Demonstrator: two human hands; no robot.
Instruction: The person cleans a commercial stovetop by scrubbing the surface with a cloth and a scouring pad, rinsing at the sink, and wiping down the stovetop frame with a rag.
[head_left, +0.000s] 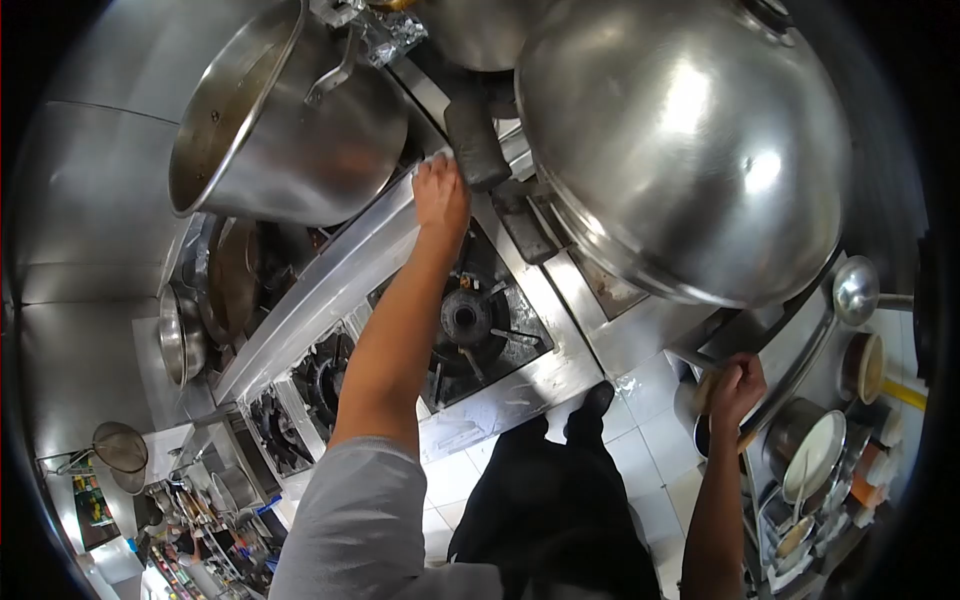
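Note:
My left hand [442, 195] reaches forward over the stove, its fingers closed and pressed down on the metal ledge [340, 262] behind the burners. A bit of white shows at the fingertips; what it is I cannot make out. Just right of that hand are two dark, padded-looking handles [477, 145] near a large shiny metal dome [680, 150]. Under my left forearm lies a gas burner [465, 316] with its pan supports. At the right, my right hand [738, 388] is closed like a fist above a partly hidden pot; what it grips, if anything, is hidden.
A big stockpot [300, 150] stands behind the ledge, with crumpled foil [392, 35] near it. At right are a ladle [856, 290] and a pot with pale contents [815, 455]. Bowls [180, 335] and a strainer [120, 455] are at left. White tiles [640, 465] form the floor.

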